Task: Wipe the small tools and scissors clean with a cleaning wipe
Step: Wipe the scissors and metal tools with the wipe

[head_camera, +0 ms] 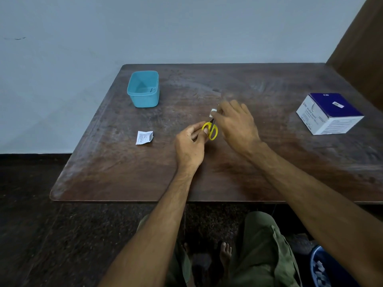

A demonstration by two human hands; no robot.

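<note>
Where the head view looks down on the table (228,172), the left hand (191,145) grips the yellow-handled scissors (210,130) at mid-table while the right hand (235,122) pinches a white wipe (213,112) against the blades, hiding them. Around lie a blue tub (143,89), a torn wrapper (144,137), and a swab box (329,113).

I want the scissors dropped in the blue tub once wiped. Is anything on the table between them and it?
Nothing visible does. The scissors are in the left hand; bare table runs up-left to the blue tub. The torn wrapper lies off that path.
</note>
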